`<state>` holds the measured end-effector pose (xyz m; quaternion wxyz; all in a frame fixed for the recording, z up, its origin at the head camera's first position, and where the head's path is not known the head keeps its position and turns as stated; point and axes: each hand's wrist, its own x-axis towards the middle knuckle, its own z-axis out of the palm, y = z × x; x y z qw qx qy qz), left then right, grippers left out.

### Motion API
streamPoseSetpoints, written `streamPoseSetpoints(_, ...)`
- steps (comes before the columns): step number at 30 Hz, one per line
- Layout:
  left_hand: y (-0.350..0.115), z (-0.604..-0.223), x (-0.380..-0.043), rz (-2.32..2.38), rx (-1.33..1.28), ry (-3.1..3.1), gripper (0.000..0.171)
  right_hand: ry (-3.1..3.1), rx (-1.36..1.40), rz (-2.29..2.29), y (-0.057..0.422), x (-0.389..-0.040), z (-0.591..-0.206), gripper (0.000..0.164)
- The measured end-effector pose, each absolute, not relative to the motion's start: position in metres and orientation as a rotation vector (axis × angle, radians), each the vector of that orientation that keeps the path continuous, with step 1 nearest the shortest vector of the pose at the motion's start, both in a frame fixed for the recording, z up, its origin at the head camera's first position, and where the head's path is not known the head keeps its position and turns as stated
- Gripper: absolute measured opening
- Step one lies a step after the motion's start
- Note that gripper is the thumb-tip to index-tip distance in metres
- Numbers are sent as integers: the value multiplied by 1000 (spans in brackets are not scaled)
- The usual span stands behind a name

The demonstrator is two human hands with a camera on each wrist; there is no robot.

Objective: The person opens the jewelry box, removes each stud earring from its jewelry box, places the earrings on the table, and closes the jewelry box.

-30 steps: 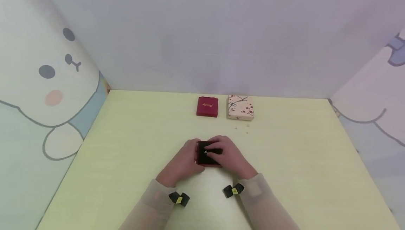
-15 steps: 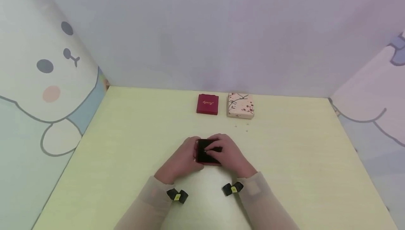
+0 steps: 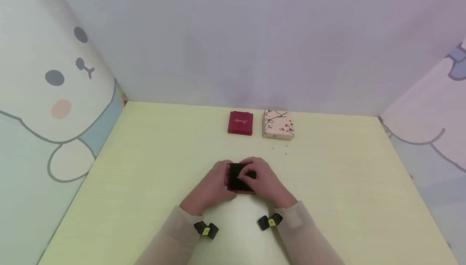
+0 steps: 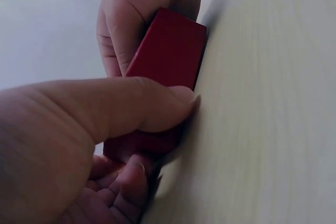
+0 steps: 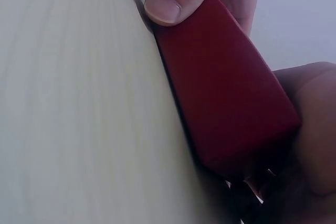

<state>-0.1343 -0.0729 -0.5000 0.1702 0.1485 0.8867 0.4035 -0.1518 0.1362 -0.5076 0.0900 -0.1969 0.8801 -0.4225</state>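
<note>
In the head view a small red jewelry box (image 3: 243, 192) lies near the middle of the table, its black pad (image 3: 234, 184) facing up. My left hand (image 3: 214, 184) grips the box's left side; the left wrist view shows the thumb along the red wall (image 4: 170, 45) and fingers at the far side. My right hand (image 3: 267, 182) reaches over from the right. Its thumb and index finger pinch a tiny silver piece of jewelry (image 3: 238, 177) at the pad, mostly covered by the fingertips. In the right wrist view, the red side (image 5: 226, 87) shows beside the hand.
A red square lid (image 3: 240, 123) with gold lettering lies toward the back. To its right stands a pale box (image 3: 278, 125) with a blossom-branch print. Several tiny bits (image 3: 286, 153) are scattered just in front of it. A wall (image 3: 233, 54) borders the table behind.
My right thumb and index finger have come together over the silver piece, which showed plainly between them before. The left hand and box stay put; the head view shifts slightly.
</note>
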Motion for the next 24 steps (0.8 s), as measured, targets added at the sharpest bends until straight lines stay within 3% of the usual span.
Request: streamPoseSetpoints(24,-72,-499,-129,1154,370,2520,81,2623,-450,-1335,158,-154,-488,12)
